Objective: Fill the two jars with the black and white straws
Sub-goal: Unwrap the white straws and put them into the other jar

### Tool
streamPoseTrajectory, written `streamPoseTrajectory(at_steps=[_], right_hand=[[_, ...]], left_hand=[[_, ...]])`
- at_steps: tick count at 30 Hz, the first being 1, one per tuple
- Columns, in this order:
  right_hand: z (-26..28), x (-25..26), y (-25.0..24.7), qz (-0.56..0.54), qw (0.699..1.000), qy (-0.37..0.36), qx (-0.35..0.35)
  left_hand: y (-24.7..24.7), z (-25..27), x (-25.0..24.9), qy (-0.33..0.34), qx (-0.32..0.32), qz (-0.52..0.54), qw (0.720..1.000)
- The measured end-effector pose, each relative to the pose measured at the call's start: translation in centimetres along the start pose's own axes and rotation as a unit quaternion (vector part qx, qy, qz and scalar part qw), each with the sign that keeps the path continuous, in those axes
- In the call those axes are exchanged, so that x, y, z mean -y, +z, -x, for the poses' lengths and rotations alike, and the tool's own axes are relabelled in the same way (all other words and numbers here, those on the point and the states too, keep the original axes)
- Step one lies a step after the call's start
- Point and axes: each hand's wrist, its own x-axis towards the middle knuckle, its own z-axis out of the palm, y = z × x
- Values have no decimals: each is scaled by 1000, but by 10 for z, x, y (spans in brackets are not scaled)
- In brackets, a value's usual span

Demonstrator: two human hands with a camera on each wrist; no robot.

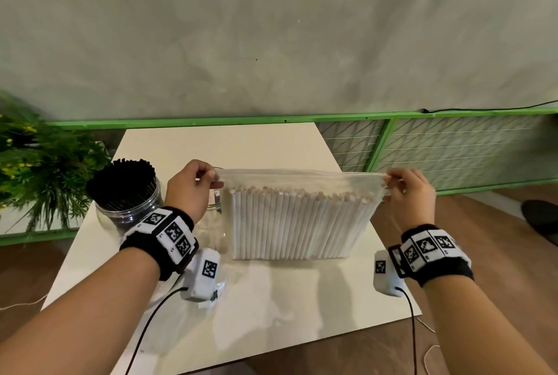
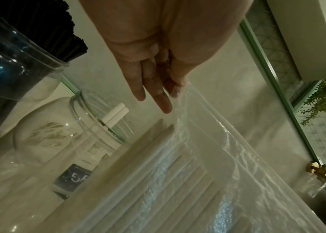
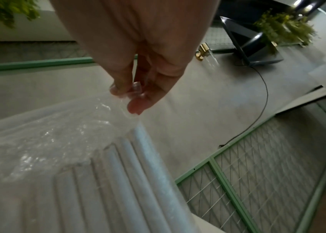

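Note:
A clear plastic bag (image 1: 302, 181) packed with upright white straws (image 1: 290, 223) stands on the white table (image 1: 271, 308). My left hand (image 1: 193, 184) pinches the bag's top left corner, and my right hand (image 1: 407, 190) pinches the top right corner (image 3: 130, 97), holding the top edge taut. To the left stands a clear jar (image 1: 126, 196) full of black straws (image 1: 120, 181). Behind the bag's left side stands a second clear jar (image 2: 74, 135), which holds two white straws (image 2: 116, 113); in the head view it is mostly hidden by my left hand and the bag.
A green plant (image 1: 39, 169) stands left of the table. A green-framed wire mesh fence (image 1: 453, 148) runs behind and to the right, below a grey wall. Cables hang from my wrist cameras across the table's near part. Wooden floor surrounds the table.

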Motion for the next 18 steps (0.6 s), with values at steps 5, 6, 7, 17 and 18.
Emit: streamPoseTrajectory(at_steps=[5, 6, 7, 17, 18], right_hand=[[3, -5, 11, -131, 985, 110, 3], [4, -5, 12, -148, 981, 123, -1], [6, -4, 12, -163, 977, 134, -5], [20, -9, 2, -218, 964, 150, -21], [21, -10, 1, -220, 964, 150, -24]], left_hand=[[-5, 4, -2, -4, 1, -5, 1000], [-5, 5, -3, -11, 4, -7, 1000], [-5, 6, -5, -18, 6, -12, 1000], [102, 43, -80, 274, 209, -425, 837], [121, 44, -80, 264, 261, -469, 801]])
